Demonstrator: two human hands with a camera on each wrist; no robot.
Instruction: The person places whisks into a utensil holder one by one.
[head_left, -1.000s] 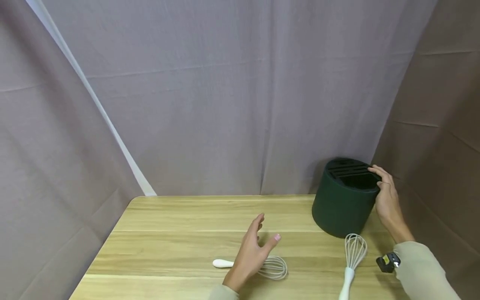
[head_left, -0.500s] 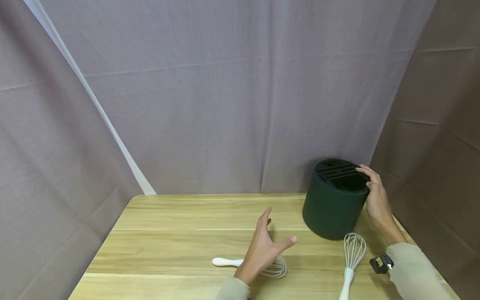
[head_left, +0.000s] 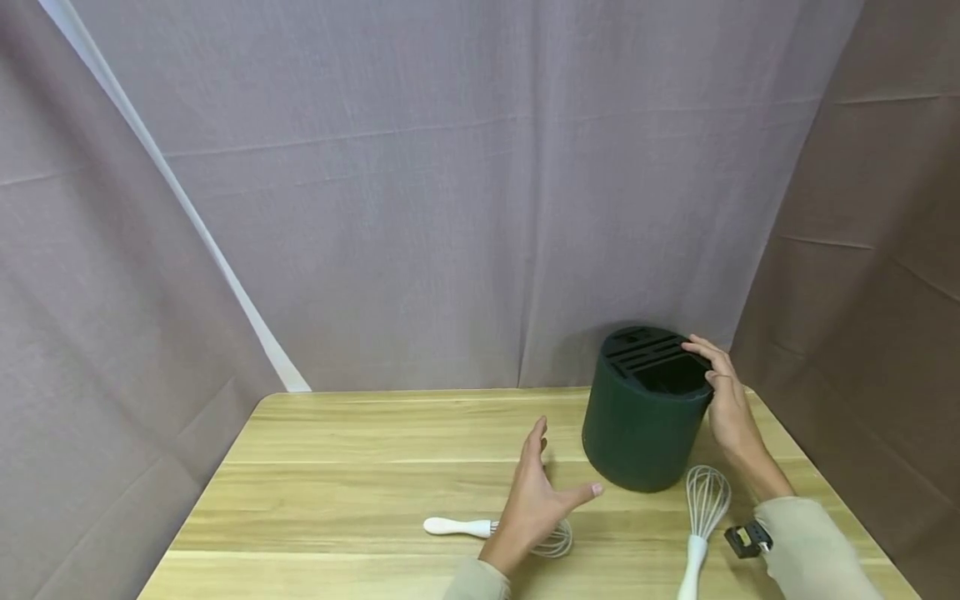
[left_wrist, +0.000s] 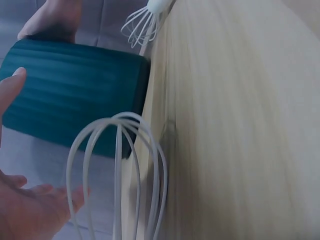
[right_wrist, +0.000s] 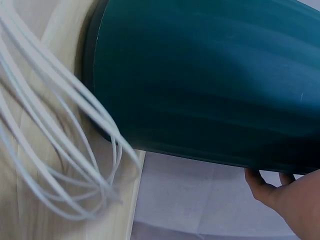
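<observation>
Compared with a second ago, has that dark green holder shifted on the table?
Yes. The dark green holder, held at its rim by the right hand, has slid leftward, away from the table's right edge.

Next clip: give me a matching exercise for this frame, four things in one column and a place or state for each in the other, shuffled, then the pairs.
Things:
1. dark green holder
2. left hand
3. whisk lying crosswise
4. whisk pointing away

Places or states:
A. fingers spread, holding nothing
B. partly under the left hand
C. gripped at the rim by the right hand
D. lying before the holder, wires toward it

Pairs: 1-C, 2-A, 3-B, 4-D
</observation>
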